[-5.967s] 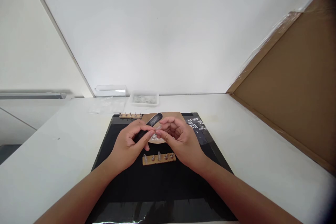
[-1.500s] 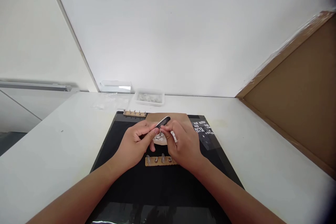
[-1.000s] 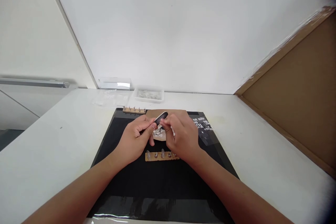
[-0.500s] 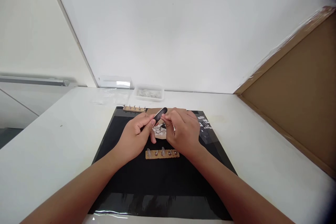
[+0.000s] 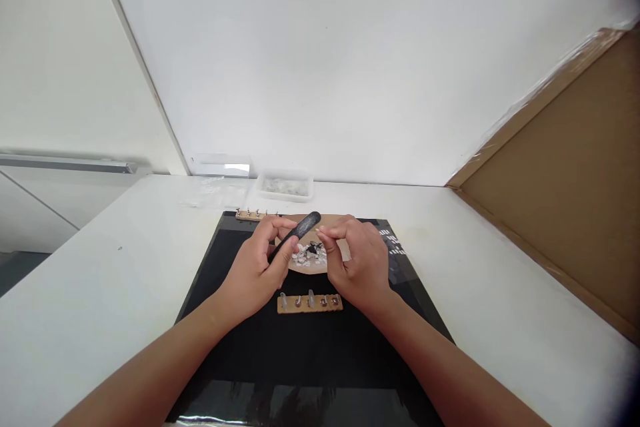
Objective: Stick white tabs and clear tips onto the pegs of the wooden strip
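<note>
A black nail file (image 5: 303,228) slants up to the right, with my left hand (image 5: 260,260) closed on its lower end. My right hand (image 5: 357,253) pinches a small, pale false nail (image 5: 319,230) between thumb and fingertips, just right of the file's tip and apart from it. Below both hands lies a wooden strip stand (image 5: 287,305) with clear false nails (image 5: 311,297) on some of its posts. Behind and between the hands, a tan sheet (image 5: 307,269) bears many small white pieces (image 5: 301,257) and a dark tangled bit (image 5: 314,248).
A black mat (image 5: 300,353) covers the table's middle. At its far left edge stands another strip of posts (image 5: 249,215). Farther back are a plastic tray (image 5: 285,195) of clear pieces and clear bags (image 5: 213,193). White marks (image 5: 393,240) show at right; a brown panel (image 5: 560,167) stands beyond.
My right hand has drawn back to the right, off the file, with the false nail. The file now lies more fully in view in my left hand. The camera view has shifted slightly.
</note>
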Motion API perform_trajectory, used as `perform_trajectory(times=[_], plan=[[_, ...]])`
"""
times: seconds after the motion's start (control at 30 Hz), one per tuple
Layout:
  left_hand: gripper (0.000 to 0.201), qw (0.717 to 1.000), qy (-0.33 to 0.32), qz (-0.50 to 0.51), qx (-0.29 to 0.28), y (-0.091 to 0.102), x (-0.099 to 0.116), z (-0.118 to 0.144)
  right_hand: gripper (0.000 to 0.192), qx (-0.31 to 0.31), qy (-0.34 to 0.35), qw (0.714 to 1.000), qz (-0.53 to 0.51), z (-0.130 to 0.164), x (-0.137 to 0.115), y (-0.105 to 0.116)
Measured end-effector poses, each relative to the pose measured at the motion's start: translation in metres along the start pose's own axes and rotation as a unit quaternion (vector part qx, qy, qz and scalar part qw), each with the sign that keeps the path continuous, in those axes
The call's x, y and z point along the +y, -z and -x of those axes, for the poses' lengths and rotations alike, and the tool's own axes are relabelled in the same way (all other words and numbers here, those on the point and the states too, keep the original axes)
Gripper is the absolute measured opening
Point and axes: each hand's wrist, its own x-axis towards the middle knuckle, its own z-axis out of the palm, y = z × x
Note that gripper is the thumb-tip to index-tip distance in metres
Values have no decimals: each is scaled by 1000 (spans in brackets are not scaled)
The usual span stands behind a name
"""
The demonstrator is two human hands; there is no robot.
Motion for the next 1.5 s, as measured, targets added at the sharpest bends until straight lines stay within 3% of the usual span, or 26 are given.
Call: perform_trajectory(times=[0.13,0.23,0.33,0.5,0.93,1.17,1.5], plan=[[35,999,-10,-33,7,0,-5,1,9,4,-21,1000,-19,1,1,1],[36,999,20,-30,7,0,-6,0,8,0,-38,999,-32,2,2,1],[43,998,55,-12,-11,1,-5,-1,9,-3,-60,997,-45,1,0,1],[46,997,61,42,-17,3,-5,-6,10,-5,-97,993,-67,0,-8,1],[45,986,110,98,-82,-1,2,-2,15,-19,-79,997,-18,-1,-3,-3],[40,977,172,113,-60,-4,5,-3,18,-27,-84,996,10,-2,7,-10],[34,975,186,115,-38,-2,6,-6,25,-72,-3,996,48,-9,3,-9]])
